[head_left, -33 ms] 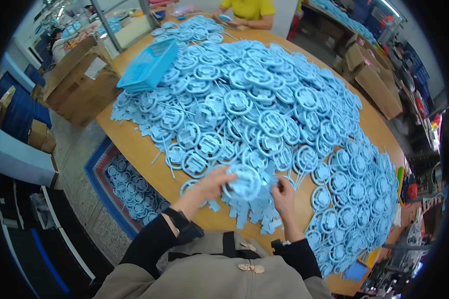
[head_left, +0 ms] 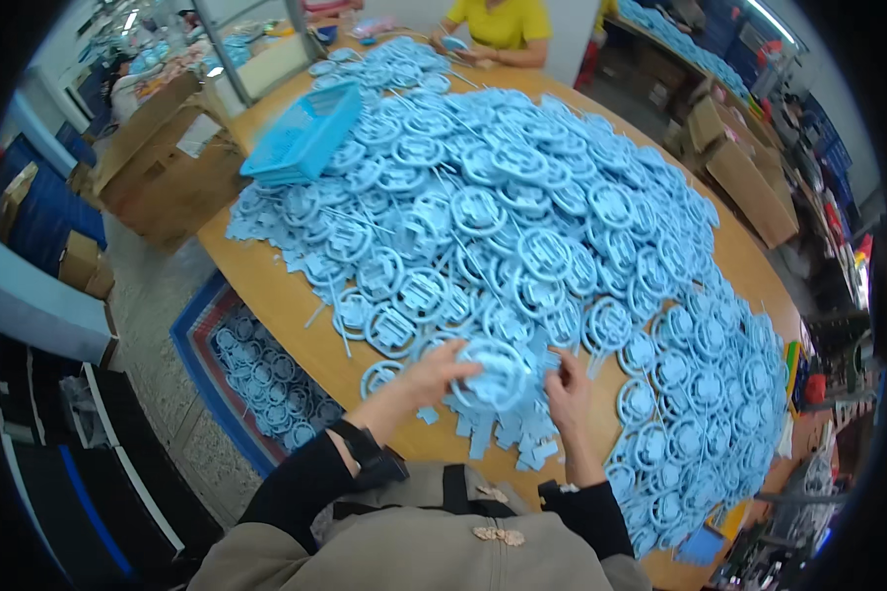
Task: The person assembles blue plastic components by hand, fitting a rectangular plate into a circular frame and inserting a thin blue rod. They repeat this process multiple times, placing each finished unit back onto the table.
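Note:
My left hand (head_left: pixel 441 371) is closed on the left rim of a light-blue round plastic part (head_left: pixel 493 374), a ring with a shaped plate across its middle. It hangs over the near edge of the heap, a little blurred. Close by its right side, my right hand (head_left: pixel 567 390) has its fingers pinched together; what lies in them, if anything, is too small to make out. Beneath the part are small flat light-blue pieces (head_left: pixel 534 445) at the table's front. A large heap of similar ring parts (head_left: pixel 483 212), several with thin stems, spreads beyond both hands.
On the heap's far left rests a blue plastic basket (head_left: pixel 288 169). More rings are stacked along the right of the wooden table (head_left: pixel 266 286). A blue-rimmed crate (head_left: pixel 199 366) with rings stands at lower left. Across sits a person in yellow (head_left: pixel 508 28). Cardboard boxes (head_left: pixel 168 167) flank the table.
The whole view has shifted slightly. My left hand and the ring part have moved a little right and down, still together; my right hand stays beside it.

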Demonstrator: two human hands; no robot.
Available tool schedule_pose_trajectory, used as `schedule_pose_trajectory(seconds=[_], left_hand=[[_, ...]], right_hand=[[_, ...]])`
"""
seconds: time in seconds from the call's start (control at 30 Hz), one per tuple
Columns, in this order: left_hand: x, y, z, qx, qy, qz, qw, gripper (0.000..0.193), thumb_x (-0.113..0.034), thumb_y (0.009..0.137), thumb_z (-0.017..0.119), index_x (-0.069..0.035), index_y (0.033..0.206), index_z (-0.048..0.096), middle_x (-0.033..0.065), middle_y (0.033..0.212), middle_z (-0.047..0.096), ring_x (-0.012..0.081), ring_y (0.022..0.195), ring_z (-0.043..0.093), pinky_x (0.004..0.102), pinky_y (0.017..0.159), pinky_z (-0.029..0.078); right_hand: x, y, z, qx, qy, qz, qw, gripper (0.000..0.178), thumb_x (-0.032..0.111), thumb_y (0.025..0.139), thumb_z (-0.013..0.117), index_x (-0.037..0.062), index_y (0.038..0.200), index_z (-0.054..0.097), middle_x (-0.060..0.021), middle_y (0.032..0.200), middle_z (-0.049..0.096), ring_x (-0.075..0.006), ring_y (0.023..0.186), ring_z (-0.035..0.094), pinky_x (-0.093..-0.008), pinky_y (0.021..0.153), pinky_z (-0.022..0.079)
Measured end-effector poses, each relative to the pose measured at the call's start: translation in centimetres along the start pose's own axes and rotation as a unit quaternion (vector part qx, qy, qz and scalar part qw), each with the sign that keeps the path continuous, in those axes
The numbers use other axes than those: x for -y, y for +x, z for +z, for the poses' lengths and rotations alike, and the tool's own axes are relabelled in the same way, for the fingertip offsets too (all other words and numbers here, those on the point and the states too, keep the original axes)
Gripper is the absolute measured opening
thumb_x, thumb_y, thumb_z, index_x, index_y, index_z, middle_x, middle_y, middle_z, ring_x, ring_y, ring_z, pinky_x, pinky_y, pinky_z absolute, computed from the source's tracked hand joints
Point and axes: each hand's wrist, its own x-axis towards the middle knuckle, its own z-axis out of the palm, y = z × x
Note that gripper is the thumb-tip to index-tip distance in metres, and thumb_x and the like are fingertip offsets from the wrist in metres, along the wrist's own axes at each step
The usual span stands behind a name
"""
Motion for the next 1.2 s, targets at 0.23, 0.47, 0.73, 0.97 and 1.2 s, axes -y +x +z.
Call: schedule_pose_trajectory(seconds=[0.23,0.47,0.73,0.97,1.2], left_hand=[[1.6,1.9,6.0,-0.163,0.297,0.272,0.901,0.043,-0.018,0.076,0.068,0.000,0.108,0.046,0.0123,0.091,0.058,0.0184,0.086,0.055,0.0347,0.076,0.046],[1.4,1.0,5.3,-0.160,0.258,0.301,0.904,0.043,-0.015,0.077,0.065,-0.001,0.112,0.046,0.0160,0.094,0.060,0.0204,0.083,0.059,0.0350,0.073,0.047],[1.4,1.2,3.3,-0.108,0.193,0.259,0.940,0.047,-0.014,0.079,0.068,-0.002,0.119,0.048,0.0085,0.101,0.061,0.0124,0.087,0.056,0.0297,0.075,0.047],[3.1,1.2,4.3,-0.132,0.300,0.278,0.903,0.054,-0.017,0.079,0.069,-0.003,0.125,0.043,0.0117,0.106,0.058,0.0164,0.096,0.055,0.0300,0.084,0.045],[1.3,0.5,3.7,-0.020,0.305,0.246,0.920,0.057,-0.018,0.079,0.067,-0.002,0.127,0.039,0.0145,0.109,0.058,0.0184,0.099,0.056,0.0309,0.084,0.045]], right_hand=[[6.0,-1.4,1.1,-0.012,-0.226,-0.217,0.950,0.038,0.003,0.081,0.057,0.0027,0.119,0.056,-0.0081,0.078,0.049,-0.0162,0.064,0.050,-0.0308,0.059,0.041],[3.9,-0.8,2.7,0.016,0.030,-0.104,0.994,0.038,-0.003,0.081,0.060,0.0015,0.117,0.049,-0.0067,0.090,0.048,-0.0133,0.059,0.058,-0.0240,0.050,0.049],[2.6,0.6,1.5,0.071,0.302,0.125,0.942,0.015,0.005,0.084,0.062,0.0077,0.090,0.049,-0.0016,0.065,0.052,-0.0123,0.044,0.053,-0.0240,0.039,0.045],[1.2,-0.7,3.6,0.022,0.352,0.198,0.915,0.015,0.015,0.089,0.061,0.0093,0.094,0.048,-0.0018,0.070,0.054,-0.0137,0.047,0.055,-0.0258,0.042,0.047],[1.3,-0.9,1.4,0.133,0.361,0.173,0.907,0.034,0.014,0.087,0.062,0.0072,0.118,0.049,-0.0035,0.103,0.060,-0.0157,0.089,0.061,-0.0318,0.070,0.054]])
